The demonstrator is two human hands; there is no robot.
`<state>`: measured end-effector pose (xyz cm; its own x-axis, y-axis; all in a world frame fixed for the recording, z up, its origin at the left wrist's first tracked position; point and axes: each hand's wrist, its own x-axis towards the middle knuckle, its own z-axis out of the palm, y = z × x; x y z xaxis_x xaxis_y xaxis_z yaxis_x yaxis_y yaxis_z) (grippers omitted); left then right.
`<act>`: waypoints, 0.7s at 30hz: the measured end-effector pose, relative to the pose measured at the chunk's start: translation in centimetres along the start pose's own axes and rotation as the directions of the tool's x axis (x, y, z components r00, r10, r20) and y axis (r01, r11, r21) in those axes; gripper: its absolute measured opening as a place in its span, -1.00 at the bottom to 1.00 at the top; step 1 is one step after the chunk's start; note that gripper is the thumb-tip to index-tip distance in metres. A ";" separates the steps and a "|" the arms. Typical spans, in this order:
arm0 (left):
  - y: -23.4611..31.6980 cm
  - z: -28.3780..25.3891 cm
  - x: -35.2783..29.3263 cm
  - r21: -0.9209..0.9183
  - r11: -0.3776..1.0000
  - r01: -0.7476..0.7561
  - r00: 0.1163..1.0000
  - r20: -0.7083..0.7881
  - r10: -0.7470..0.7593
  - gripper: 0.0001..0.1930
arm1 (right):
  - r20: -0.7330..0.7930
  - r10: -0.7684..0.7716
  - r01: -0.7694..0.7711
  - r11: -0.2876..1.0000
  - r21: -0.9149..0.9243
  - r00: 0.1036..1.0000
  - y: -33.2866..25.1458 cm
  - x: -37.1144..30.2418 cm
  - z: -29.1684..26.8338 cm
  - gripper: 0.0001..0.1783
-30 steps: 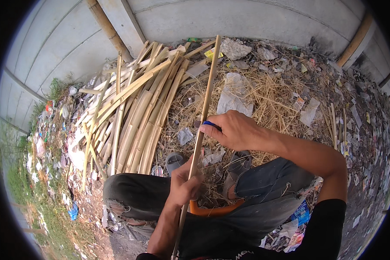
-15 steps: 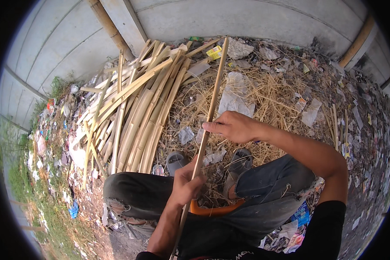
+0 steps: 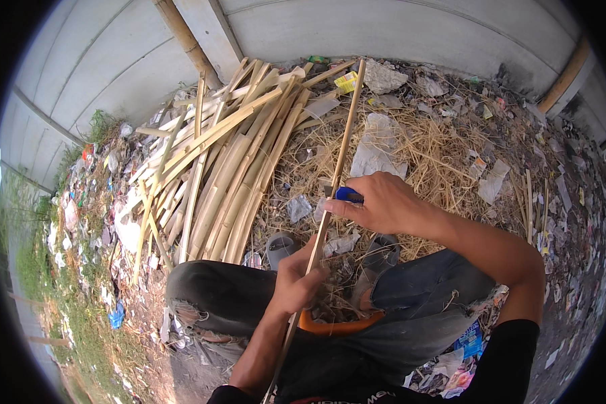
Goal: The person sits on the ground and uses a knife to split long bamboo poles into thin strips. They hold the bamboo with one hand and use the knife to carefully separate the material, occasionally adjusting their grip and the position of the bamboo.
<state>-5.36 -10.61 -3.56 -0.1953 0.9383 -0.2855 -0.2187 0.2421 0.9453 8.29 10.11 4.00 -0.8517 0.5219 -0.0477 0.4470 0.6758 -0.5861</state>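
A long, narrow bamboo strip (image 3: 347,138) slants from my lap up toward the wall. My left hand (image 3: 295,284) is closed round its lower part, between my knees. Higher on the strip, my right hand (image 3: 387,202) grips a knife with a blue handle (image 3: 349,194). Its short dark blade lies against the strip, and my right thumb presses on the strip's near side. Most of the knife's handle is hidden in my fingers.
Split bamboo pieces (image 3: 215,192) lie heaped ahead on the left. Straw-like shavings (image 3: 424,161), scraps and a pale flat slab (image 3: 377,145) cover the ground ahead. A curved orange object (image 3: 340,327) shows between my legs. A grey wall (image 3: 397,34) with bamboo posts stands beyond.
My right hand has turned over on the strip, so the knife's blue handle and blade now show. My left hand keeps its hold. The whole view has shifted slightly.
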 end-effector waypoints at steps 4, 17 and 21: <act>-0.7 -0.3 0.1 0.043 0.999 -0.009 0.999 -0.037 0.011 -0.33 | 0.068 0.048 -0.048 0.999 0.003 0.996 -0.6 -0.4 1.1 -0.23; -0.7 -0.9 0.0 0.071 0.993 -0.097 0.995 -0.024 0.099 -0.37 | 0.615 -0.164 -0.165 0.882 0.442 0.771 1.8 1.1 1.7 -0.24; -0.3 -1.0 0.3 0.087 0.964 -0.251 0.966 -0.047 0.256 -0.29 | 0.755 -0.279 -0.309 0.787 0.534 0.593 1.4 0.7 -0.2 -0.31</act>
<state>-6.36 -10.68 -4.05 -0.2892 0.9564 -0.0413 -0.0785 0.0193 0.9967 8.44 11.53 3.31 -0.8364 -0.2726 -0.4755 0.4692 0.0924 -0.8782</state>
